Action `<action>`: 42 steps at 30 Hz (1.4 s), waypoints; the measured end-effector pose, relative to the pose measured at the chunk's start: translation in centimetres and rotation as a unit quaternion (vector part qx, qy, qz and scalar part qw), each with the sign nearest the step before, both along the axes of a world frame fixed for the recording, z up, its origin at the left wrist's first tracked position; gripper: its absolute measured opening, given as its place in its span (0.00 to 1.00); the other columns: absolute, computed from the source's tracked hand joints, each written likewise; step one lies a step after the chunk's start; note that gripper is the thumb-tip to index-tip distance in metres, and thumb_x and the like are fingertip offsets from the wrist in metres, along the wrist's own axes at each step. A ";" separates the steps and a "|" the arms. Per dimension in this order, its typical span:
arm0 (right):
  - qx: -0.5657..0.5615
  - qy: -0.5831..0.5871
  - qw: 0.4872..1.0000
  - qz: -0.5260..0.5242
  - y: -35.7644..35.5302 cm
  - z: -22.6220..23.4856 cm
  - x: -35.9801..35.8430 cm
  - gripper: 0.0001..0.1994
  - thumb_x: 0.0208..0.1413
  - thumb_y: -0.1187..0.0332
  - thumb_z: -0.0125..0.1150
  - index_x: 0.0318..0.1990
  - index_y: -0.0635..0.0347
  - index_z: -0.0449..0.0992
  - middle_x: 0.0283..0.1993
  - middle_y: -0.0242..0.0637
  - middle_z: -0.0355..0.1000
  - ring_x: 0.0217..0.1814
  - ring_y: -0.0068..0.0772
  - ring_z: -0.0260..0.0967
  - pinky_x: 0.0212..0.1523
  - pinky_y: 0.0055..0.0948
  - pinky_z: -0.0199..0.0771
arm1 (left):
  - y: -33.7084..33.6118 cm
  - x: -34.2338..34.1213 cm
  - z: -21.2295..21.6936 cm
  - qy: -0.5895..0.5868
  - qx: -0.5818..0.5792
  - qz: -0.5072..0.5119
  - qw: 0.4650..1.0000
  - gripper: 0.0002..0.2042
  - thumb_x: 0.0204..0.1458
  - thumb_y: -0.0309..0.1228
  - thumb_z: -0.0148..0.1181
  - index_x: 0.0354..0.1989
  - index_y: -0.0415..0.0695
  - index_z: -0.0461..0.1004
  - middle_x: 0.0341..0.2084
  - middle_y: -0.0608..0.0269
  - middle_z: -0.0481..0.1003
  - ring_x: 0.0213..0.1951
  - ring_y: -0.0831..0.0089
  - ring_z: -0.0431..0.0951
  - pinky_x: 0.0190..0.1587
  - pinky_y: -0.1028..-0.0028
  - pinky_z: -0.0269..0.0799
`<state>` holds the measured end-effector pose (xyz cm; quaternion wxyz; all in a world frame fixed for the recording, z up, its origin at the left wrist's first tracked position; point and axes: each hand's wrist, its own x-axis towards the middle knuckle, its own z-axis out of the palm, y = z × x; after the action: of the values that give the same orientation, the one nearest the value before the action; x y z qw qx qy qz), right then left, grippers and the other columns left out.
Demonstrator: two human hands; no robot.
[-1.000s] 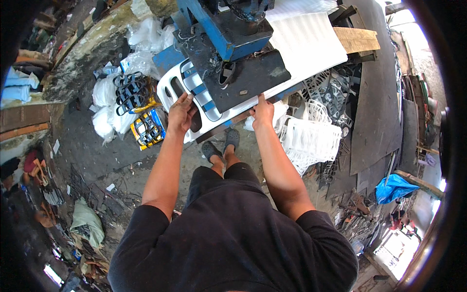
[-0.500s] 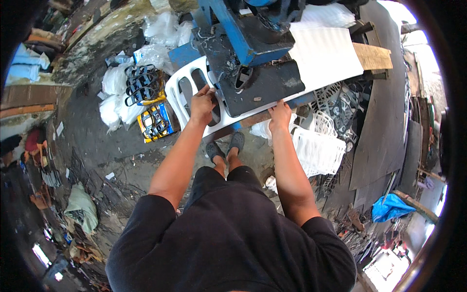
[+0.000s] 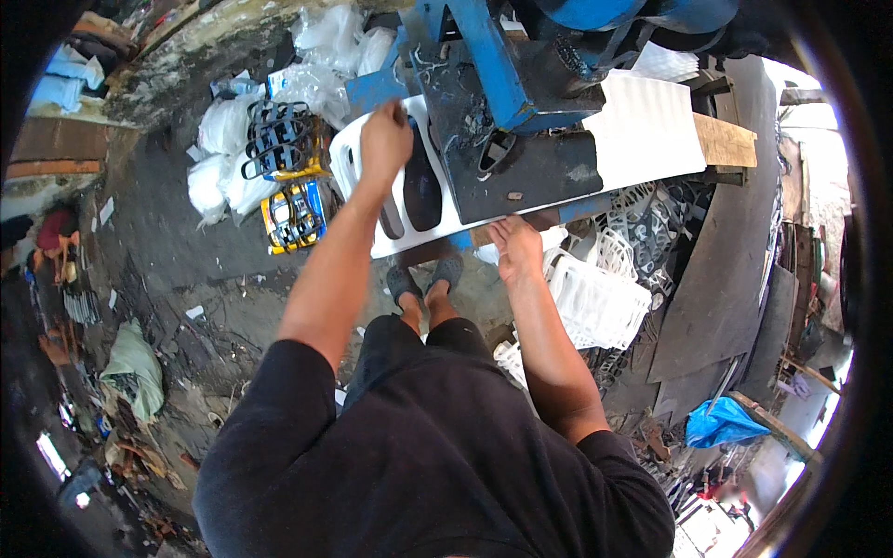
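Observation:
A white foam-like sheet (image 3: 448, 212) lies on the bed of a blue machine, partly covered by a black board (image 3: 558, 172). Long sole-shaped openings are cut through its left end. My left hand (image 3: 384, 149) is over that end, beside a large opening; its fingers are curled, blurred and partly hidden, so any grip is unclear. My right hand (image 3: 518, 246) pinches the sheet's near edge, just in front of the board. On the board rests a small sole-shaped cutting die (image 3: 497, 152), beneath the blue machine arm (image 3: 498, 79).
Black strap-like frames (image 3: 279, 139) and yellow-and-blue packs (image 3: 296, 216) lie left of the machine, near clear plastic bags (image 3: 223, 177). Right of my feet is a heap of white cut-out sheet scraps (image 3: 600, 298). A wooden plank (image 3: 730, 141) juts out at the right.
My left hand has moved farther away along the sheet's left end. The right hand stays at the near edge and has shifted slightly left in view. The whole view has shifted a little.

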<state>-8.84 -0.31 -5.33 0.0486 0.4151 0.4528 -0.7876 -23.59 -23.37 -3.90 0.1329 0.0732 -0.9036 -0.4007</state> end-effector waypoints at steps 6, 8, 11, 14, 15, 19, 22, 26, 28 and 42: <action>-0.038 0.008 0.999 0.023 -1.6 1.9 -1.1 0.13 0.61 0.79 0.42 0.50 0.67 0.70 0.51 0.43 0.70 0.51 0.39 0.70 0.54 0.40 0.72 | -2.1 -7.3 -2.6 -0.103 -0.234 -0.204 0.945 0.12 0.54 0.32 0.52 0.38 0.38 0.78 0.35 0.39 0.78 0.38 0.39 0.78 0.43 0.50 0.74; -0.054 -0.001 0.998 0.027 -1.3 1.9 -1.6 0.14 0.60 0.80 0.40 0.50 0.67 0.70 0.51 0.43 0.70 0.52 0.40 0.70 0.54 0.40 0.72 | -2.3 -8.2 -4.7 -0.092 -0.231 -0.233 0.940 0.11 0.53 0.31 0.52 0.36 0.37 0.78 0.34 0.38 0.78 0.37 0.39 0.78 0.43 0.49 0.74; -0.054 0.004 0.998 0.036 -1.3 2.4 -1.7 0.14 0.60 0.81 0.39 0.49 0.67 0.70 0.51 0.44 0.70 0.52 0.40 0.70 0.53 0.40 0.72 | -2.1 -7.8 -4.2 -0.087 -0.215 -0.255 0.939 0.10 0.53 0.29 0.51 0.35 0.36 0.77 0.35 0.37 0.78 0.38 0.40 0.78 0.44 0.50 0.74; -0.051 0.002 0.998 0.025 -1.4 1.8 -1.6 0.14 0.60 0.81 0.40 0.49 0.68 0.70 0.51 0.44 0.70 0.52 0.40 0.70 0.55 0.41 0.72 | -1.4 -6.5 -0.7 -0.089 -0.154 -0.205 0.963 0.11 0.55 0.30 0.51 0.36 0.36 0.77 0.36 0.36 0.77 0.41 0.41 0.78 0.45 0.52 0.74; -0.048 0.003 0.998 0.027 -1.5 1.9 -1.6 0.13 0.61 0.80 0.40 0.50 0.68 0.70 0.51 0.44 0.70 0.53 0.40 0.70 0.56 0.41 0.72 | -1.4 -5.4 0.3 -0.090 -0.127 -0.171 0.973 0.11 0.55 0.30 0.51 0.37 0.36 0.78 0.37 0.36 0.77 0.42 0.42 0.78 0.45 0.53 0.74; -0.017 0.016 1.000 -0.010 -0.4 2.0 -1.0 0.12 0.65 0.76 0.45 0.53 0.70 0.67 0.52 0.45 0.70 0.54 0.40 0.70 0.60 0.40 0.71 | 0.8 0.0 -0.1 -0.053 0.077 0.038 0.995 0.16 0.60 0.38 0.54 0.46 0.38 0.78 0.37 0.36 0.78 0.42 0.47 0.80 0.45 0.61 0.73; -0.013 0.034 0.999 -0.014 0.4 0.7 -0.6 0.12 0.66 0.73 0.48 0.53 0.70 0.66 0.52 0.45 0.70 0.55 0.40 0.71 0.60 0.38 0.72 | 2.2 3.7 -1.9 -0.206 0.349 0.039 0.913 0.16 0.63 0.35 0.53 0.49 0.34 0.75 0.31 0.59 0.79 0.33 0.70 0.77 0.38 0.71 0.70; -0.015 0.045 0.999 -0.022 0.4 0.2 -0.8 0.11 0.67 0.72 0.48 0.52 0.68 0.66 0.50 0.43 0.71 0.52 0.37 0.72 0.56 0.36 0.74 | 2.0 3.4 -2.3 -0.203 0.541 0.059 0.814 0.17 0.65 0.39 0.50 0.43 0.35 0.75 0.27 0.65 0.75 0.33 0.77 0.75 0.38 0.75 0.70; 0.006 0.059 0.998 -0.028 0.7 0.2 -1.1 0.10 0.67 0.71 0.48 0.51 0.68 0.66 0.49 0.41 0.72 0.50 0.35 0.72 0.54 0.35 0.75 | 2.4 3.1 -1.0 -0.199 0.578 0.069 0.788 0.20 0.66 0.44 0.49 0.41 0.37 0.75 0.27 0.65 0.75 0.33 0.76 0.76 0.39 0.75 0.70; 0.088 0.110 0.989 -0.050 5.5 -1.9 -5.4 0.16 0.53 0.86 0.39 0.43 0.63 0.73 0.40 0.36 0.74 0.37 0.28 0.69 0.35 0.27 0.68 | 4.4 -0.5 2.4 -0.253 0.666 -0.070 0.699 0.44 0.56 0.70 0.40 0.70 0.45 0.56 0.65 0.56 0.63 0.64 0.59 0.65 0.65 0.60 0.60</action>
<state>-14.28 5.17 -7.26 -0.0773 0.3506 0.5014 -0.7872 -24.11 -18.94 -1.50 -0.2124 0.1778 -0.4034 -0.8721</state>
